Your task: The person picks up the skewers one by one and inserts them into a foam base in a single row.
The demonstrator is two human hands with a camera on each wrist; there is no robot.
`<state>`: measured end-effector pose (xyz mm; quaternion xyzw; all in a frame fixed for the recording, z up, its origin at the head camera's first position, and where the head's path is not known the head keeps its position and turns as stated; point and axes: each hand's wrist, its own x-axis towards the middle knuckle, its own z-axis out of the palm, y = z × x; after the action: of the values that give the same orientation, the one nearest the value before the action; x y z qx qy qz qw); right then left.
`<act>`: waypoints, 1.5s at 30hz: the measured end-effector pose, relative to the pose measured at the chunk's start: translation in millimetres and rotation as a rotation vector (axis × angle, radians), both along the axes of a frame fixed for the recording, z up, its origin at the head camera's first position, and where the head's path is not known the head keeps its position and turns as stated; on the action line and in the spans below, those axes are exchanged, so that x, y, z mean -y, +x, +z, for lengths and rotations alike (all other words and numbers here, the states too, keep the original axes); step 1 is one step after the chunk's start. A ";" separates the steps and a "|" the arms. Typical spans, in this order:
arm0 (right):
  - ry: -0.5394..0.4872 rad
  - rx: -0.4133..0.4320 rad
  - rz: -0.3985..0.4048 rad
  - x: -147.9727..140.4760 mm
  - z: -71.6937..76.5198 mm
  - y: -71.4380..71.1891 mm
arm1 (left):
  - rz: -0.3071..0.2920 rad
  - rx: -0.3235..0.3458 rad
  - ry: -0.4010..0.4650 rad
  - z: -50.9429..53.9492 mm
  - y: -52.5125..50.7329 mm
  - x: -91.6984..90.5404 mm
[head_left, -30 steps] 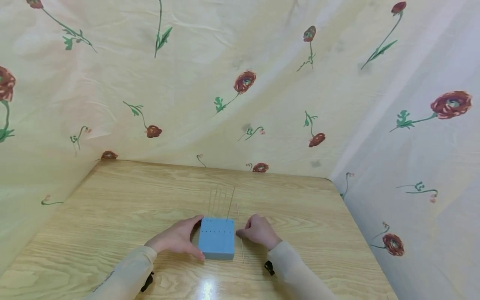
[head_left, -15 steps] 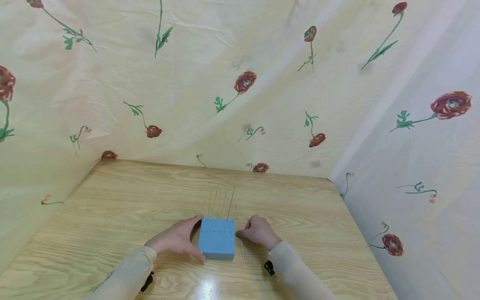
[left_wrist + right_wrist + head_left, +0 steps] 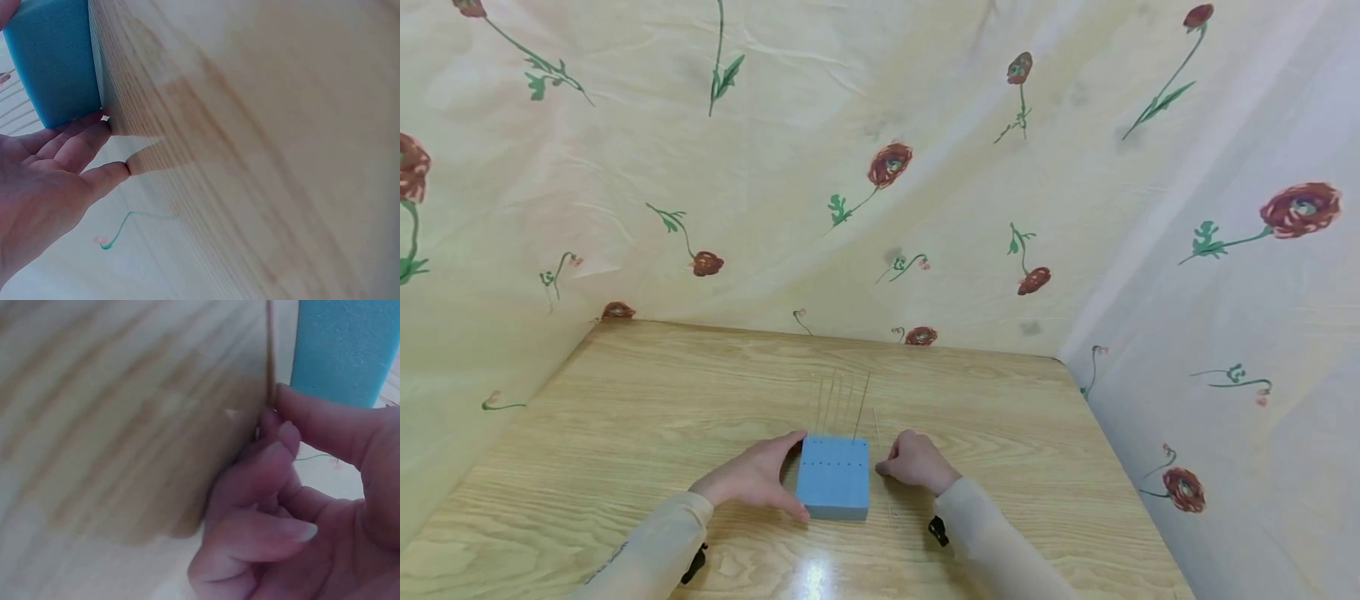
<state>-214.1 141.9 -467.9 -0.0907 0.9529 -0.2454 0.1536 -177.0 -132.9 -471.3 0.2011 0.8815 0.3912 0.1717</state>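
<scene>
A blue foam block [image 3: 833, 483] with a row of small holes across its top sits on the table. Several thin wooden sticks [image 3: 859, 408] stand up along its far edge. My left hand [image 3: 760, 473] holds the block from its left side, thumb at the near corner and fingers at the far one; the left wrist view has fingertips against the block [image 3: 53, 59]. To the right of the block, my right hand [image 3: 919, 462] pinches a loose thin stick [image 3: 270, 350] between thumb and index finger, close to the table top. Its other fingers are curled.
The wood-grain table [image 3: 1015, 417] extends around the block on all sides. A flower-patterned cloth [image 3: 790, 167] hangs behind it and at both sides. Light glares on the table in front of the block.
My right hand has shifted very slightly to the right, away from the block, with the stick between its fingers. The left hand and the block stay where they were.
</scene>
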 end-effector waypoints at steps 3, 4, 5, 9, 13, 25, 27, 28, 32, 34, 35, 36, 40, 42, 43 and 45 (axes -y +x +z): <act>0.024 0.022 0.010 1.0 2.4 -2.0 | 0.001 0.000 0.000 -1.1 -0.2 0.5; 0.027 0.028 0.012 1.1 3.3 -2.7 | 0.001 0.001 0.001 -1.3 -0.4 0.7; 0.028 0.037 0.011 1.2 4.2 -3.2 | 0.000 0.002 0.002 -1.5 -0.5 0.8; 0.020 0.071 -0.005 1.8 7.6 -4.0 | -0.003 0.013 0.008 -1.3 -0.6 0.9; -0.001 0.098 -0.019 2.6 8.3 -3.7 | -0.001 0.021 0.009 -1.2 -0.5 1.0; -0.108 0.122 -0.058 -7.1 3.7 -6.0 | 0.007 0.000 -0.009 -2.6 -1.0 0.2; -0.152 0.139 -0.062 -9.6 5.0 -6.7 | 0.007 0.000 -0.010 -2.9 -1.0 0.3; -0.181 0.152 -0.065 -10.4 6.2 -7.0 | 0.006 0.000 -0.010 -3.2 -1.1 0.5; -0.287 0.173 -0.074 -13.2 8.0 -9.5 | 0.001 0.004 -0.006 -3.9 -1.5 0.9; -0.351 0.168 -0.065 -13.6 9.2 -10.6 | -0.001 0.006 -0.002 -3.9 -1.7 1.0; -0.387 0.169 -0.065 -13.6 9.5 -11.2 | -0.002 0.007 -0.001 -3.8 -1.8 1.0; -0.427 0.169 -0.063 -13.4 10.2 -11.5 | -0.002 0.008 0.002 -3.7 -1.9 1.0; -0.583 0.183 -0.070 -12.2 14.1 -12.4 | -0.002 0.005 0.001 -3.3 -1.5 0.9; -0.627 0.180 -0.082 -11.6 17.3 -12.3 | -0.002 0.005 -0.001 -3.0 -1.2 0.8; -0.646 0.173 -0.086 -11.7 17.0 -13.2 | -0.002 0.003 -0.002 -2.9 -1.1 0.7; -0.680 0.161 -0.086 -12.0 16.8 -14.9 | -0.003 0.002 -0.002 -2.8 -1.1 0.6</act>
<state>-229.0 153.8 -451.1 -0.0769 0.8044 -0.5612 0.1790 -178.1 -133.5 -474.1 0.2019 0.8814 0.3901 0.1735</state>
